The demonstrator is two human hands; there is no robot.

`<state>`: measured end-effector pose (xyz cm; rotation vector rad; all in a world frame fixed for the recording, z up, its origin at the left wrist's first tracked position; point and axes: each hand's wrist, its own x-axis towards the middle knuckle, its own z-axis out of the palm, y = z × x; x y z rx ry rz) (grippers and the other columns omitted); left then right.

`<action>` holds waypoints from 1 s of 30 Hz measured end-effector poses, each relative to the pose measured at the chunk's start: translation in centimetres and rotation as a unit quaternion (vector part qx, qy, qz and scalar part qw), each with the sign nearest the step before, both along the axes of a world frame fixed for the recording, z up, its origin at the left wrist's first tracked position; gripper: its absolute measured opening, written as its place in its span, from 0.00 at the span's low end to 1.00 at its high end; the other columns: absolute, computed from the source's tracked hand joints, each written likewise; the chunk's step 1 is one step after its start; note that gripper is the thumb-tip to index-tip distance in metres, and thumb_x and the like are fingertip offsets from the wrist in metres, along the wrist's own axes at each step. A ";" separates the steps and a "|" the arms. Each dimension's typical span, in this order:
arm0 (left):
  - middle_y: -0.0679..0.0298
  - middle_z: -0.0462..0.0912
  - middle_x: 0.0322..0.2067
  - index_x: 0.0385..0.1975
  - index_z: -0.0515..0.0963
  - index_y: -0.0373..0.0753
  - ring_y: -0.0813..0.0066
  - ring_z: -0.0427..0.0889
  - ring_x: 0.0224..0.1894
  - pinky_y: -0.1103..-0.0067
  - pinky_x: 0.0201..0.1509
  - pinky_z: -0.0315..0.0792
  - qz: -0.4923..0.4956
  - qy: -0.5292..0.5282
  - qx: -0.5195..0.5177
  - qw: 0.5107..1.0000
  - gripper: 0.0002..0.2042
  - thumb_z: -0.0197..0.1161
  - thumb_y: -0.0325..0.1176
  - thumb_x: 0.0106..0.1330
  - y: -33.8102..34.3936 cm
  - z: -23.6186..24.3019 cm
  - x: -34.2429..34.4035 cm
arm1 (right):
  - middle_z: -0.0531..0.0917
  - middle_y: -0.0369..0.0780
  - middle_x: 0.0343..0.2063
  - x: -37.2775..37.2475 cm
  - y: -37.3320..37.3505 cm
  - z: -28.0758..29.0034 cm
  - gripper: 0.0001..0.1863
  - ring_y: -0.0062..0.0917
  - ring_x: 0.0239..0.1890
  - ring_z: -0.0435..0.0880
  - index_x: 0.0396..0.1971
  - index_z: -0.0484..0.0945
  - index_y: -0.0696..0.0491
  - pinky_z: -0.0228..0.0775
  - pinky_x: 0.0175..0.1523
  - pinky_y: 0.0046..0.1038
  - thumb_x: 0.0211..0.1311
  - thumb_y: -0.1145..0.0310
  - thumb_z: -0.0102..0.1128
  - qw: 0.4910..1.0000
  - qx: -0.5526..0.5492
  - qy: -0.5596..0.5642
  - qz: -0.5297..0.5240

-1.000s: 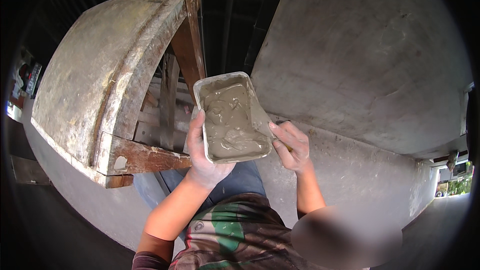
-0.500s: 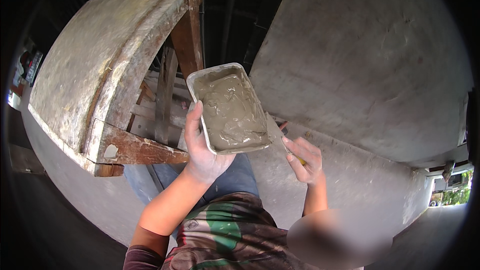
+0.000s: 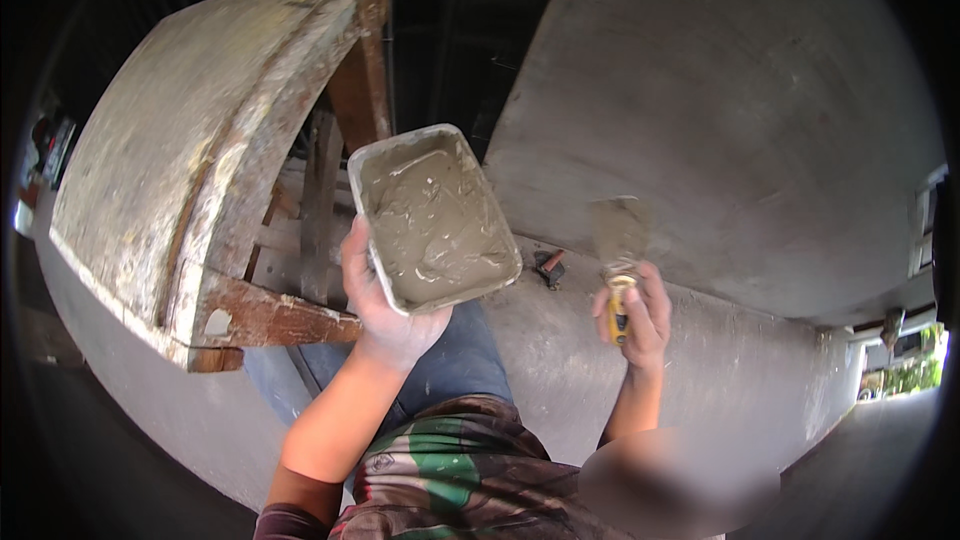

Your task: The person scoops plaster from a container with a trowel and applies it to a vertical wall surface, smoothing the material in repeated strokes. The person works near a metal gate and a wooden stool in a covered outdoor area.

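My left hand is closed on the near left edge of a rectangular tub, its thumb along the side and the other fingers underneath, out of sight. Wet grey-brown plaster with ridges and swirls fills much of the tub. To the right, my right hand grips the yellow handle of a putty knife. Its wide blade points up and away, coated with the same grey-brown paste, apart from the tub and in front of the grey wall.
A worn wooden table with a paint-stained top and brown legs stands at the left. A smooth grey wall rises at the right. On the floor by its foot lies a small dark tool with a reddish part.
The putty knife has left the tub's right edge and moved right, its blade turning upward into view. The tub has shifted slightly left.
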<state>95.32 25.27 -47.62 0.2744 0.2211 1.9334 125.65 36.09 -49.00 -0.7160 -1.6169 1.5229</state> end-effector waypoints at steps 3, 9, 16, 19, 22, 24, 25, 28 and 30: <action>0.60 0.81 0.68 0.74 0.74 0.44 0.61 0.81 0.69 0.59 0.76 0.74 -0.015 -0.017 -0.022 1.000 0.32 0.49 0.63 0.84 -0.4 0.2 0.8 | 0.86 0.54 0.35 -3.2 -0.1 0.2 0.21 0.25 0.19 0.80 0.73 0.65 0.53 0.71 0.26 0.24 0.88 0.65 0.49 0.993 -0.057 0.076 0.070; 0.60 0.78 0.71 0.77 0.71 0.45 0.61 0.79 0.72 0.59 0.77 0.72 -0.039 -0.027 -0.004 0.999 0.35 0.49 0.65 0.84 -1.4 -0.8 1.0 | 0.87 0.52 0.39 -7.5 -0.9 0.2 0.20 0.22 0.22 0.80 0.68 0.66 0.58 0.71 0.29 0.24 0.87 0.65 0.54 0.994 -0.035 0.069 0.079; 0.60 0.75 0.74 0.81 0.65 0.45 0.60 0.76 0.74 0.58 0.78 0.71 -0.019 0.028 -0.027 0.999 0.39 0.42 0.70 0.84 -2.6 -2.1 0.5 | 0.89 0.43 0.36 -6.7 1.2 9.7 0.27 0.17 0.22 0.81 0.70 0.74 0.65 0.73 0.26 0.23 0.77 0.71 0.68 0.984 0.110 -0.139 -0.018; 0.59 0.74 0.75 0.82 0.64 0.44 0.59 0.76 0.74 0.58 0.79 0.71 -0.025 0.055 -0.042 0.997 0.40 0.43 0.70 0.84 -3.0 -3.2 0.9 | 0.90 0.43 0.38 -7.3 1.9 14.7 0.25 0.21 0.20 0.81 0.65 0.82 0.64 0.75 0.27 0.25 0.73 0.67 0.73 0.938 0.252 -0.236 0.033; 0.57 0.75 0.74 0.81 0.65 0.42 0.58 0.77 0.74 0.58 0.78 0.73 -0.042 0.063 -0.063 0.995 0.40 0.46 0.69 0.83 -3.7 -4.9 1.2 | 0.92 0.44 0.39 -9.2 2.7 16.4 0.22 0.30 0.23 0.84 0.56 0.90 0.59 0.79 0.33 0.31 0.69 0.61 0.76 0.861 0.366 -0.330 0.131; 0.56 0.76 0.73 0.79 0.66 0.41 0.58 0.79 0.73 0.57 0.77 0.74 -0.060 0.035 -0.072 0.995 0.38 0.50 0.65 0.82 -4.0 -5.4 1.6 | 0.92 0.44 0.38 -10.4 4.1 17.5 0.19 0.36 0.30 0.87 0.52 0.93 0.55 0.81 0.40 0.36 0.67 0.58 0.76 0.799 0.430 -0.385 0.170; 0.55 0.76 0.73 0.79 0.67 0.41 0.57 0.79 0.72 0.56 0.77 0.74 -0.062 0.028 -0.077 0.995 0.38 0.51 0.65 0.82 -4.1 -5.6 1.8 | 0.92 0.44 0.38 -11.1 4.8 17.9 0.18 0.39 0.35 0.88 0.50 0.94 0.52 0.81 0.44 0.37 0.67 0.57 0.76 0.763 0.468 -0.411 0.174; 0.54 0.77 0.71 0.78 0.67 0.41 0.56 0.80 0.72 0.56 0.76 0.74 -0.076 -0.002 -0.101 0.992 0.37 0.55 0.62 0.80 -4.2 -5.7 2.2 | 0.92 0.43 0.38 -14.1 6.4 19.0 0.16 0.40 0.48 0.89 0.47 0.96 0.48 0.81 0.54 0.41 0.65 0.57 0.77 0.709 0.469 -0.483 0.208; 0.54 0.77 0.71 0.78 0.67 0.40 0.55 0.80 0.72 0.56 0.77 0.74 -0.085 -0.003 -0.111 0.990 0.37 0.56 0.61 0.80 -4.1 -5.7 2.5 | 0.92 0.42 0.36 -17.0 7.1 20.3 0.14 0.38 0.48 0.89 0.44 0.96 0.49 0.81 0.54 0.41 0.64 0.58 0.77 0.673 0.421 -0.555 0.249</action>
